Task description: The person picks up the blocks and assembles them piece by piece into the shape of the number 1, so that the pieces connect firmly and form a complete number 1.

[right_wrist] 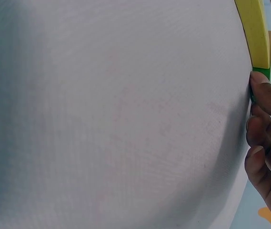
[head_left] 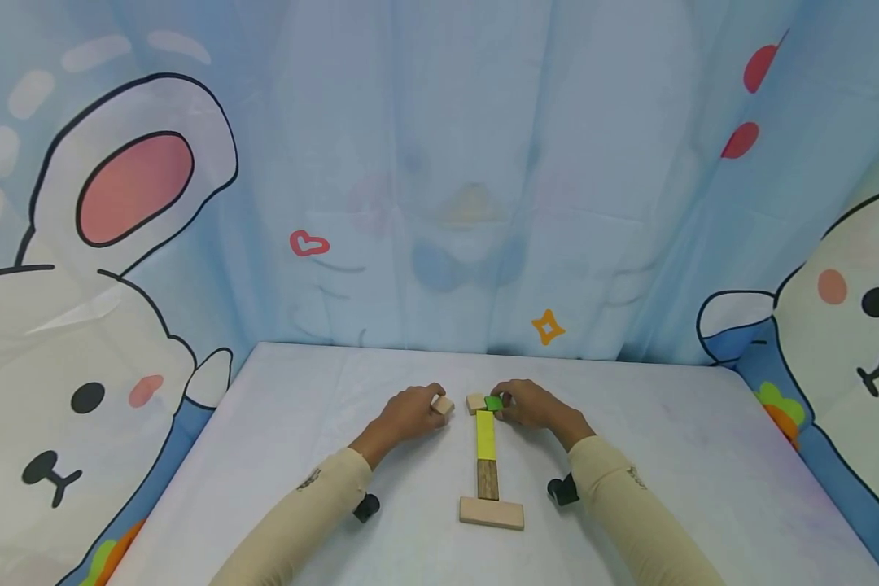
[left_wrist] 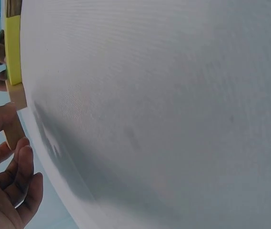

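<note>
My left hand [head_left: 412,411] pinches a small plain wooden block [head_left: 443,405] between thumb and fingertips, a little left of a row of blocks. At the far end of that row sits another plain wooden block [head_left: 475,403], side by side with a green block [head_left: 493,403]. My right hand [head_left: 529,403] pinches the green block from its right side. Toward me from these two lies a yellow block [head_left: 486,435], then a dark brown wooden block [head_left: 487,480], then a long pale wooden block [head_left: 491,513] set crosswise. In the right wrist view the fingers partly cover the green block [right_wrist: 262,73].
A white cloth-covered table [head_left: 300,456] lies under everything. Behind it hangs a light blue curtain [head_left: 469,163] with cartoon animals. Dark wrist-worn devices show under the left sleeve [head_left: 367,508] and by the right sleeve [head_left: 562,490].
</note>
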`<move>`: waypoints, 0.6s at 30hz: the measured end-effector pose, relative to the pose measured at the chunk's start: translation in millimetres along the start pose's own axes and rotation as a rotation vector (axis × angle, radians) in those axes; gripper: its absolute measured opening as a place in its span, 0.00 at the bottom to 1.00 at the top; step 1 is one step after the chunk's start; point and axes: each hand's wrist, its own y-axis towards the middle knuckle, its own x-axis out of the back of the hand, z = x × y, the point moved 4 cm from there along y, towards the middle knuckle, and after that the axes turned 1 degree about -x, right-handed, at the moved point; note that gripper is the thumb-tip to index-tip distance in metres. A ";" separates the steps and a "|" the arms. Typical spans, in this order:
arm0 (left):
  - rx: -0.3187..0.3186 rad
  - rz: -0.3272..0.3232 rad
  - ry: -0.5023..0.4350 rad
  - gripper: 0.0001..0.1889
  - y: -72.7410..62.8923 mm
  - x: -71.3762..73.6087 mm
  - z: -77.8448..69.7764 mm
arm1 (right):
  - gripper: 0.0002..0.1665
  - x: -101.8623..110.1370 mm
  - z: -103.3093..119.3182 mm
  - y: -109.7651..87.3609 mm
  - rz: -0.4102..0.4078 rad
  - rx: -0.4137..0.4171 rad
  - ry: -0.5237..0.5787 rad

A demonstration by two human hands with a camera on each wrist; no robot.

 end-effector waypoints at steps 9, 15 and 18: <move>0.015 0.009 0.030 0.25 2.1 -4.1 -6.2 | 0.21 -0.3 0.1 -0.2 0.005 -0.005 0.003; 0.013 0.003 0.036 0.25 4.1 -4.3 -7.7 | 0.21 -0.1 0.9 -0.8 0.011 -0.004 0.008; 0.004 -0.002 0.031 0.25 4.0 -2.9 -9.5 | 0.22 0.3 1.6 -0.9 0.014 -0.004 0.008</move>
